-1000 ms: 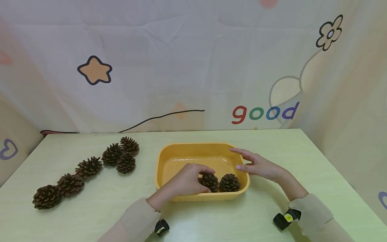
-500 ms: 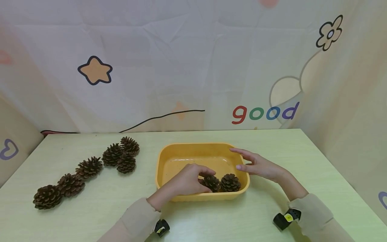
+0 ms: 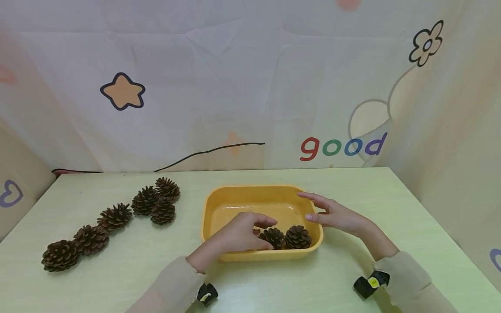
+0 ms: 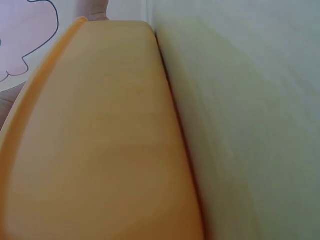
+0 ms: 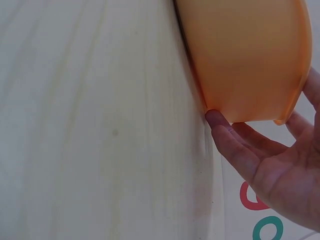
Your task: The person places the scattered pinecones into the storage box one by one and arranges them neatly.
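Note:
A yellow plastic basin stands on the table. Two brown pine cones sit side by side in its front right part: a left pine cone and a right pine cone. My left hand reaches over the front wall, its thumb and fingers spread loosely around the left cone, with a gap under the index finger. The left wrist view shows mostly the basin's outer wall. My right hand holds the basin's right end, thumb over the rim and fingers against the outside.
Several more pine cones lie in a slanting row on the left of the table, from a front cone to a back cone. A printed cloth hangs behind the pale table.
My left hand has loosened and drawn slightly left from the left pine cone, which has sunk a little in the basin. My right hand stays where it was.

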Action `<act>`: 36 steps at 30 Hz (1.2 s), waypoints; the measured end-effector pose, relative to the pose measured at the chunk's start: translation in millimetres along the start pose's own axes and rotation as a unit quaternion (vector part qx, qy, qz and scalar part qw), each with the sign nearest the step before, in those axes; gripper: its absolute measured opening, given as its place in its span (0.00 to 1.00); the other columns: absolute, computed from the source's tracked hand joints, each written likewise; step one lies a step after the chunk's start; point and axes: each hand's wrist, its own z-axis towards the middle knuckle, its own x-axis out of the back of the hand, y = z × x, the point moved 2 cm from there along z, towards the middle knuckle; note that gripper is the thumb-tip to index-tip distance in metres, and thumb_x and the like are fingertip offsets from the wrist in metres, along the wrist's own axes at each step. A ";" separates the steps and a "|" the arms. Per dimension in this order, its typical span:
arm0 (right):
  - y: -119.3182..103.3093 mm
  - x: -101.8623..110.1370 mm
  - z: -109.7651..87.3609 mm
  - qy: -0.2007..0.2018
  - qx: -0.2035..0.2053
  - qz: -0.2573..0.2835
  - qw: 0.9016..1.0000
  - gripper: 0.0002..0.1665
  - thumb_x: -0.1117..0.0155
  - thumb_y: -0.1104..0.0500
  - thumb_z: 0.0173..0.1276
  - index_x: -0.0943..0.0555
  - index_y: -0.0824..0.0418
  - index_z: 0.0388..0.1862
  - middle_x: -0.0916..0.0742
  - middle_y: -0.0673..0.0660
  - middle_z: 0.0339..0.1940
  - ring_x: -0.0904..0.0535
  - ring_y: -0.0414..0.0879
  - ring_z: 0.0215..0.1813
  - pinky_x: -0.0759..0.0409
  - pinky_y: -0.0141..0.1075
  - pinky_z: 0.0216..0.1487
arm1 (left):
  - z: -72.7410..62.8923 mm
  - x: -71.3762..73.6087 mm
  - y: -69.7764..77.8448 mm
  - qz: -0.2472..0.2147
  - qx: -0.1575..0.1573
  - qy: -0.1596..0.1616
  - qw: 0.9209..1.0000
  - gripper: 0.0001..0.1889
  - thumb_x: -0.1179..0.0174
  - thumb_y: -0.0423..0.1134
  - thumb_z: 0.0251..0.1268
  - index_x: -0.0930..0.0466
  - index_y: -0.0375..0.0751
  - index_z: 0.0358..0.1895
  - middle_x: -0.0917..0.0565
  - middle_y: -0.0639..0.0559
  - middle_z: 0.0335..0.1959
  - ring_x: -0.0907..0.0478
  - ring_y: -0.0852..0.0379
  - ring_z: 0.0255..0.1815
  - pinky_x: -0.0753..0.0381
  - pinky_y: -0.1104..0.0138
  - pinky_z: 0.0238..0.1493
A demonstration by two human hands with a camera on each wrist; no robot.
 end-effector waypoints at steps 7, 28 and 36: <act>-1.2 -0.2 -0.3 0.000 0.000 -0.004 1.000 0.37 0.43 0.50 0.66 0.44 0.52 0.71 0.47 0.64 0.73 0.55 0.70 0.69 0.31 0.58 0.57 | -10.2 13.6 -2.8 -0.021 -0.007 0.021 1.000 0.27 0.33 0.36 0.51 0.27 0.37 0.57 0.24 0.49 0.56 0.28 0.53 0.56 0.26 0.63 0.56; -0.9 -0.2 -1.2 -0.002 0.009 0.004 1.000 0.37 0.43 0.52 0.66 0.44 0.53 0.71 0.48 0.65 0.72 0.57 0.71 0.69 0.30 0.57 0.57 | -55.3 65.1 -11.3 -0.058 -0.019 0.116 0.991 0.25 0.33 0.33 0.51 0.26 0.34 0.55 0.24 0.43 0.55 0.28 0.47 0.56 0.25 0.64 0.55; -0.8 0.1 -1.3 -0.001 0.006 -0.002 1.000 0.37 0.43 0.52 0.66 0.44 0.53 0.71 0.47 0.65 0.72 0.56 0.70 0.69 0.29 0.56 0.56 | -73.5 82.3 -20.2 -0.064 -0.012 0.159 0.985 0.25 0.33 0.33 0.50 0.26 0.31 0.54 0.23 0.40 0.54 0.28 0.43 0.55 0.25 0.60 0.54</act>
